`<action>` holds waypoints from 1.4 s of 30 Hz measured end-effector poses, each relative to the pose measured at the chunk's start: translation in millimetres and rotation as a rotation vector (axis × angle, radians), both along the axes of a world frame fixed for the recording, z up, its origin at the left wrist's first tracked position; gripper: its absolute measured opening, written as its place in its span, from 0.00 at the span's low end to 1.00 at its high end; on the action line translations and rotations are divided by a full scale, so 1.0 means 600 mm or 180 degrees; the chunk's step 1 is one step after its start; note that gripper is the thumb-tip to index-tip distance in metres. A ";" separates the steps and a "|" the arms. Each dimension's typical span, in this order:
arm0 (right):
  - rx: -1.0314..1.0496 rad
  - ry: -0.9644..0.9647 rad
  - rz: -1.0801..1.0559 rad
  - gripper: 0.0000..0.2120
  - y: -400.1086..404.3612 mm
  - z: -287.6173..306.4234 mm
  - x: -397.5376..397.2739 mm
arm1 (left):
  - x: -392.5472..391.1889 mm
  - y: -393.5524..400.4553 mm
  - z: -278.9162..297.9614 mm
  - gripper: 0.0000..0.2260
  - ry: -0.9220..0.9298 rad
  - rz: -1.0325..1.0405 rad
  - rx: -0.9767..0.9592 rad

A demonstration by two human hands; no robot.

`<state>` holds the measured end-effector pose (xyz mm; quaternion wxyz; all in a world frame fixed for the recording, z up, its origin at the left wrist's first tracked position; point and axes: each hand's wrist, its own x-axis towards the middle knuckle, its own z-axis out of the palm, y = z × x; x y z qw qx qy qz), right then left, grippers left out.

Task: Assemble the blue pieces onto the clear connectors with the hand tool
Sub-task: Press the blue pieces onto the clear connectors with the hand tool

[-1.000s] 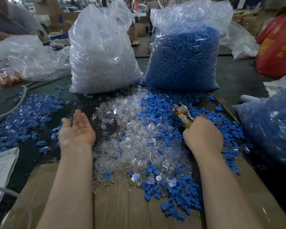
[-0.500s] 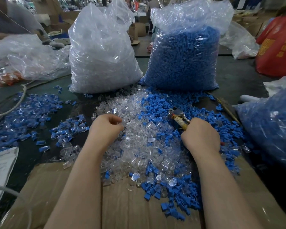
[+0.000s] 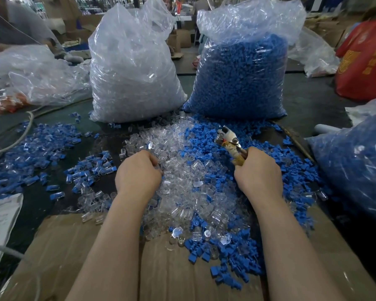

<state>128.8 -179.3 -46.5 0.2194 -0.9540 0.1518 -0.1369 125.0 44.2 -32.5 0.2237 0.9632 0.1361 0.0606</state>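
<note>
Two tall bags [image 3: 135,68] block the rear; bare cardboard [image 3: 59,246] near-left gives room.

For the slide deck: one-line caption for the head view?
Left hand digs into clear connectors; right hand grips hand tool over blue pieces.

A single head-worn wide-angle camera is looking forward and steeply down from the person's own position, close over the work. Both forearms are entering from the bottom edge, with the left hand [image 3: 138,172] and the right hand [image 3: 258,172] sitting at mid-frame. The table [image 3: 308,101] is filling the lower two thirds, its edges bending outward, while the room is receding along the top edge. No second view is sharing the scene.
</note>
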 end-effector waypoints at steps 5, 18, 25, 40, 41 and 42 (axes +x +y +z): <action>0.0596 -0.0264 0.0167 0.08 -0.001 -0.001 0.008 | -0.001 -0.002 0.003 0.06 -0.0343 0.0111 -0.0486; 0.2124 -0.1090 0.1181 0.03 0.031 0.022 -0.006 | -0.009 -0.062 0.030 0.11 -0.0791 -0.0641 -0.3231; 0.2528 -0.1417 0.1575 0.09 0.042 0.034 -0.013 | -0.014 -0.080 0.029 0.09 -0.1073 -0.0865 -0.2988; 0.2425 -0.1354 0.1761 0.11 0.049 0.038 -0.020 | -0.015 -0.079 0.039 0.11 -0.1014 -0.1177 -0.2834; 0.2370 -0.1372 0.1758 0.11 0.049 0.038 -0.020 | -0.015 -0.079 0.040 0.11 -0.1020 -0.1189 -0.2766; 0.2318 -0.1387 0.1760 0.12 0.049 0.038 -0.020 | -0.015 -0.080 0.040 0.11 -0.1027 -0.1195 -0.2704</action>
